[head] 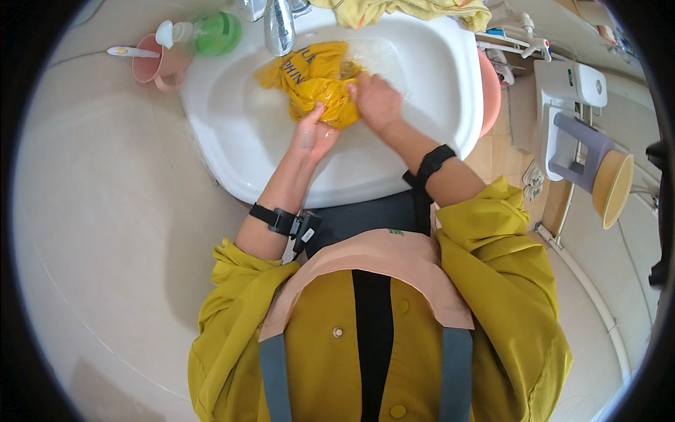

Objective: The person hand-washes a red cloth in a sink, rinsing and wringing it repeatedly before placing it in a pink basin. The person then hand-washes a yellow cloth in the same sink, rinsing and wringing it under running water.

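Observation:
A wet yellow cloth item [321,79] with blue printed lettering lies bunched in the white washbasin [253,169], partly in water. My left hand [315,134] holds its near edge from below, thumb laid on top. At the cloth's right side, my right hand [377,99] is curled with the fingers closed on the fabric. Above the cloth's far edge hangs the spout of a chrome faucet [279,29]. Cloudy water with some foam lies around the fabric. The folds hide parts of my fingers.
On the left of the basin rim stand a green pump bottle [216,34] and a pink mug [150,66] with a toothbrush [132,51] in it. A pale yellow towel [364,13] drapes over the back. Right of the basin are a pink basin [490,92] and wall pipes [527,39].

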`<action>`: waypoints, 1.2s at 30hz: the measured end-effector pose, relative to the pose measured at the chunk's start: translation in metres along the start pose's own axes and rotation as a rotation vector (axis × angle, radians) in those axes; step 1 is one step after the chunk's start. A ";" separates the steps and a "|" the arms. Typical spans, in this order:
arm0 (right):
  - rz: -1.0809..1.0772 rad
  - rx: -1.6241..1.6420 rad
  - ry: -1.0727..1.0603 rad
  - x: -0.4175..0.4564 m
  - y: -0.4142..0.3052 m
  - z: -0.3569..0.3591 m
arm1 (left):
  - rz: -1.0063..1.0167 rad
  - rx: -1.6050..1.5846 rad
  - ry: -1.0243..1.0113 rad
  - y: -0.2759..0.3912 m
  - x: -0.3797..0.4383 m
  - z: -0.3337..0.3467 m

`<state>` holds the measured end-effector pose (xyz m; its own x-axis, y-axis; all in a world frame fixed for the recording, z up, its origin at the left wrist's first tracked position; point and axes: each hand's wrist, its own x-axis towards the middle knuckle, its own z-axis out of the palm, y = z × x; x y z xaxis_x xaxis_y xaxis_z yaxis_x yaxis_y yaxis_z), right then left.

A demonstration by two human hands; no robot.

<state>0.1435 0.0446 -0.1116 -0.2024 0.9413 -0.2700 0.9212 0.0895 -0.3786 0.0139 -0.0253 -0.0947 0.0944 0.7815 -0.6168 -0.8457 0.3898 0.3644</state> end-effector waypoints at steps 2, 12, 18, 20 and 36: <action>0.010 -0.193 0.090 0.012 0.029 -0.005 | -0.009 0.030 0.109 0.009 -0.004 -0.003; -0.286 -0.336 -0.169 0.004 0.029 0.010 | -0.017 0.162 0.310 -0.007 0.025 -0.058; 0.184 0.536 -0.301 -0.008 0.000 0.036 | -0.234 -0.052 0.251 -0.002 0.024 -0.026; -0.099 0.708 -0.152 -0.033 -0.035 0.017 | -0.114 0.003 0.191 -0.009 0.034 -0.044; -0.053 -0.371 0.155 0.011 0.036 -0.002 | -0.085 0.305 0.229 -0.016 0.016 -0.024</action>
<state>0.1748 0.0594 -0.1260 -0.2262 0.9678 -0.1108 0.9740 0.2236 -0.0357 0.0166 -0.0302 -0.1272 0.0085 0.6243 -0.7812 -0.6415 0.6026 0.4746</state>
